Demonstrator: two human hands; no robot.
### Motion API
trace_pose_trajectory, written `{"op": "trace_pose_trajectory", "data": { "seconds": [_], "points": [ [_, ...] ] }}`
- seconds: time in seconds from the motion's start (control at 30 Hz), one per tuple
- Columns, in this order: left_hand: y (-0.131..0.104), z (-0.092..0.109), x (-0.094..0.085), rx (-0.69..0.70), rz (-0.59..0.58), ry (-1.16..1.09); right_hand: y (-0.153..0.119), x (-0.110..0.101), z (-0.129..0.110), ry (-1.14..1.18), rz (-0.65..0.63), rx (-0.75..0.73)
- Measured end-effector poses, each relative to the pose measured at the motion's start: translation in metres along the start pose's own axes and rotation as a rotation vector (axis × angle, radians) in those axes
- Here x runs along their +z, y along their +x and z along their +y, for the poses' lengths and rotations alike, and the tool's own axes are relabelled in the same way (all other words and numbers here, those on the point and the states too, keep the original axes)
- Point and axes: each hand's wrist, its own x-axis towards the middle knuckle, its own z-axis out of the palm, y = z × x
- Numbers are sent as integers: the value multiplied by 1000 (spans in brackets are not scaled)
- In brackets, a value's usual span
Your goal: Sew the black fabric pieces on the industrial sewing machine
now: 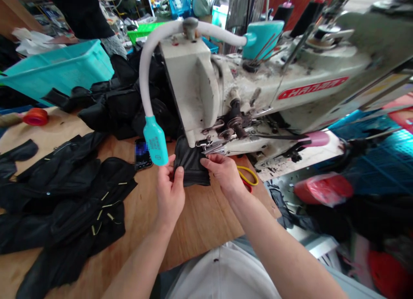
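Observation:
A small black fabric piece point(192, 167) lies under the head of the sewing machine point(193, 84), at its needle area. My left hand point(171, 191) grips the left edge of this piece, thumb on top and fingers partly hidden behind. On the right side, my right hand point(224, 172) is closed, thumb and fingers pinching the piece's right edge beside the presser parts. Just right of that hand lie scissors with yellow and red handles point(248, 176), partly hidden. A flexible lamp with a turquoise head point(155, 142) hangs above my left hand.
Black fabric pieces point(74, 195) with yellowish strips cover the table's left side. A phone point(142, 155) lies behind the lamp head. Further back are a black fabric pile point(129, 97), an orange tape roll point(35, 116) and a turquoise crate point(61, 71). A person in black point(80, 15) stands beyond.

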Motion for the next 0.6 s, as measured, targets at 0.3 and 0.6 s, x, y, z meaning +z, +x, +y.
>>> {"op": "trace_pose_trajectory", "data": {
  "seconds": [0.3,0.6],
  "points": [
    [3,0,6,-24,27,-64,2,-3,-2,-5,-3,52],
    [13,4,11,38,47,22,7,4,15,-75,118,-122]
  ]
}}
